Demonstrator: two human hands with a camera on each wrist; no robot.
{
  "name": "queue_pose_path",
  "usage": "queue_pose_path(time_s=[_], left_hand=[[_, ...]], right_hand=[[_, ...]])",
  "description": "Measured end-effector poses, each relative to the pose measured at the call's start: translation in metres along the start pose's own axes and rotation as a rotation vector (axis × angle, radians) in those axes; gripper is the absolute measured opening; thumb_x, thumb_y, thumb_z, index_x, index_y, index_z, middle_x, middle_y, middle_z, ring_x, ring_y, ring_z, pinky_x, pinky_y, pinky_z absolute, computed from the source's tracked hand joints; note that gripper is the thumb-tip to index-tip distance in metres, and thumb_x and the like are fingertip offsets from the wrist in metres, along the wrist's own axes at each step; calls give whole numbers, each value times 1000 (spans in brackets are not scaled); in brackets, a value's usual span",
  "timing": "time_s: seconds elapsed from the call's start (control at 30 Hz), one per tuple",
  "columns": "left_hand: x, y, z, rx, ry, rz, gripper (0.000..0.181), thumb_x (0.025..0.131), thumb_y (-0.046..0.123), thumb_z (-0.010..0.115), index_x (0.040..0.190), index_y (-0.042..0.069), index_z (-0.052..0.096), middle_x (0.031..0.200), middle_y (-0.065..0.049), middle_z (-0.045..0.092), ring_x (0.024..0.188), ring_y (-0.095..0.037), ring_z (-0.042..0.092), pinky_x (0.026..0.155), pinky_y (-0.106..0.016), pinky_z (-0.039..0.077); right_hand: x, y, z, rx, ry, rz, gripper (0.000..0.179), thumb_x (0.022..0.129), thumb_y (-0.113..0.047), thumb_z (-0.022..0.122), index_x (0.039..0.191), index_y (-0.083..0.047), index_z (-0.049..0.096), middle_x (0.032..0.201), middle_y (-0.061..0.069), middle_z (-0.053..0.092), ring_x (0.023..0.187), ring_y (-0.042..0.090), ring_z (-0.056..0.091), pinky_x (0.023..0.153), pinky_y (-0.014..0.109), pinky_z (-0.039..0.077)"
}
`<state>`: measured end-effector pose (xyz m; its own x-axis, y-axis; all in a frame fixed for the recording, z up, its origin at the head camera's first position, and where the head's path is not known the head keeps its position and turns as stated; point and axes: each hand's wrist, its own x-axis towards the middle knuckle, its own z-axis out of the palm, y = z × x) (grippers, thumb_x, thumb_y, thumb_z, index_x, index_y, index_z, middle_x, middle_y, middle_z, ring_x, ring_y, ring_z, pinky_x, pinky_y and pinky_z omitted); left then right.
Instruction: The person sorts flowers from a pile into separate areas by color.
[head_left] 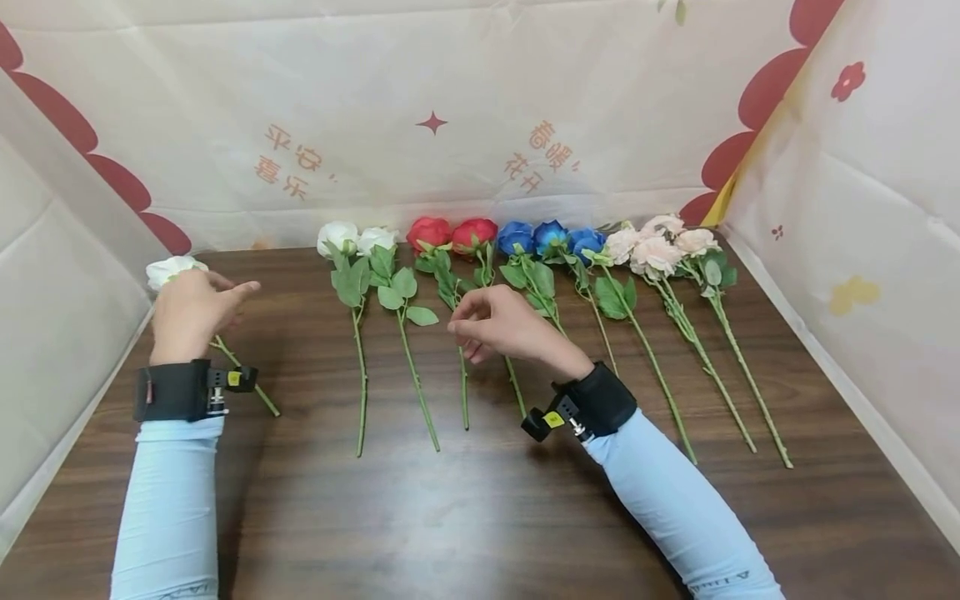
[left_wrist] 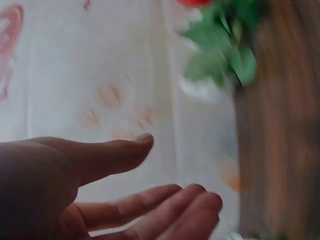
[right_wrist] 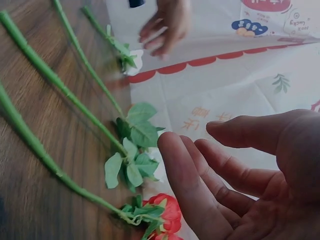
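My left hand point(head_left: 193, 312) is over a single white rose point(head_left: 168, 272) lying at the table's left side, hiding part of its stem. In the left wrist view, thumb and fingers point(left_wrist: 165, 212) stand apart with nothing between them. My right hand point(head_left: 504, 325) hovers above the stems of the red roses point(head_left: 431, 233) and the nearest blue rose point(head_left: 516, 238). Its fingers point(right_wrist: 182, 162) are loosely bent and hold nothing, as the right wrist view shows. Two more white roses point(head_left: 337, 238) lie between the hands, their leafy green stems pointing toward me.
Blue roses and pale pink flowers point(head_left: 656, 255) continue the row to the right along the back of the brown wooden table point(head_left: 420, 525). Printed cloth walls point(head_left: 375, 83) stand behind and at both sides. Each wrist wears a black strap point(head_left: 174, 390) with a small camera.
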<state>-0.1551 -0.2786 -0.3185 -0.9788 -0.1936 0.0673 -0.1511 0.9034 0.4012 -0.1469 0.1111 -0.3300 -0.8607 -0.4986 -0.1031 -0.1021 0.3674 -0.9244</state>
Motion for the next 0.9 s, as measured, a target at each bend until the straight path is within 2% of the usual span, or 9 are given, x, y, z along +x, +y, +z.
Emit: queue_pose_path(time_s=[0.17, 0.27, 0.37, 0.5, 0.53, 0.73, 0.9], left_hand=[[5, -35, 4, 51, -29, -184, 67, 87, 57, 56, 88, -9, 68, 66, -17, 62, 76, -40, 53, 49, -40, 40], [8, -50, 10, 80, -77, -258, 67, 85, 56, 58, 85, -11, 62, 80, -27, 59, 84, -44, 52, 52, -42, 42], [10, -59, 16, 87, -146, -303, 69, 85, 56, 58, 88, -13, 62, 80, -27, 61, 93, -48, 49, 56, -44, 43], [12, -64, 23, 51, -153, -304, 59, 84, 47, 65, 89, -12, 64, 64, -19, 62, 98, -49, 46, 61, -46, 42], [13, -64, 23, 44, -143, -295, 57, 83, 43, 67, 91, -13, 62, 65, -20, 61, 98, -50, 46, 62, -47, 41], [15, -68, 26, 104, -81, -200, 50, 79, 26, 70, 95, -20, 58, 99, -39, 56, 97, -52, 48, 71, -54, 42], [18, -71, 27, 107, -110, -199, 53, 78, 24, 71, 97, -22, 56, 106, -42, 52, 100, -55, 44, 80, -57, 38]], right_hand=[[-3, -7, 1, 0, -12, -21, 11, 92, -12, 62, 97, -2, 65, 79, 18, 64, 63, 26, 65, 59, 42, 57], [-2, -8, 1, -1, -6, -25, 11, 92, -12, 62, 96, -3, 66, 78, 17, 64, 62, 26, 65, 58, 40, 57], [-1, -9, 1, -7, -8, -28, 11, 93, -13, 62, 96, -3, 65, 79, 18, 64, 62, 25, 65, 57, 38, 57], [-1, -8, 1, -8, -15, -24, 12, 93, -14, 61, 97, -3, 65, 82, 20, 64, 63, 26, 65, 59, 41, 57], [0, -7, 2, -7, -14, -22, 12, 94, -14, 61, 97, -3, 65, 82, 20, 64, 63, 26, 65, 59, 42, 57], [0, -5, 3, -5, -11, -14, 12, 94, -14, 61, 97, -2, 65, 80, 18, 64, 62, 26, 65, 60, 45, 56], [0, -2, 4, 4, -14, -7, 13, 94, -13, 61, 97, -2, 65, 80, 19, 64, 62, 27, 65, 61, 46, 56]])
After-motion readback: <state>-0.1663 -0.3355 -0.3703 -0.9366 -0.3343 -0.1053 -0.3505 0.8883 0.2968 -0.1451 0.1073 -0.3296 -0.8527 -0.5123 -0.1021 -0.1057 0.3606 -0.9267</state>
